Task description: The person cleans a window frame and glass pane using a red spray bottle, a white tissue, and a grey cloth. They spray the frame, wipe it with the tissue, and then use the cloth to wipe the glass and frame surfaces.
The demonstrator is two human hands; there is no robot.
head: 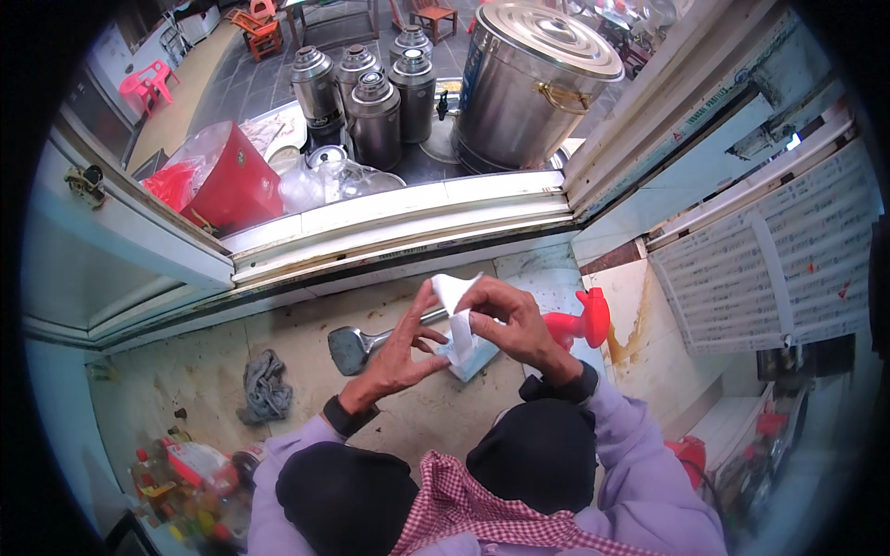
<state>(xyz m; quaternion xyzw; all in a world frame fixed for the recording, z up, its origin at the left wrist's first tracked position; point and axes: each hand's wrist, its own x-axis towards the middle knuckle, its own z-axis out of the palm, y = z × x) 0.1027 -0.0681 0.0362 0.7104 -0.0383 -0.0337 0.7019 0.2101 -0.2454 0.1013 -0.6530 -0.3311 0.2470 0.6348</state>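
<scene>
A piece of thin white paper or tissue (pixel 455 290), folded with a strip hanging down, is pinched between the thumb and fingers of my right hand (pixel 513 321). My left hand (pixel 400 351) is at the paper's left side with its fingers spread. Its fingertips meet or nearly meet the edge, and whether they grip it cannot be told. Below the hands lies a pale blue packet (pixel 480 363), partly hidden by them. A metal turner (pixel 350 349) rests left of it, its handle passing behind my left hand. Beyond my right wrist is a red spray bottle (pixel 587 321), partly covered.
A crumpled grey rag (pixel 265 389) lies on the stained tiled counter (pixel 208 347). Several bottles (pixel 201 511) crowd the lower left. Past the window sill (pixel 403 208) stand metal vacuum flasks (pixel 374 115), a lidded steel pot (pixel 528 90) and a red bin (pixel 240 181).
</scene>
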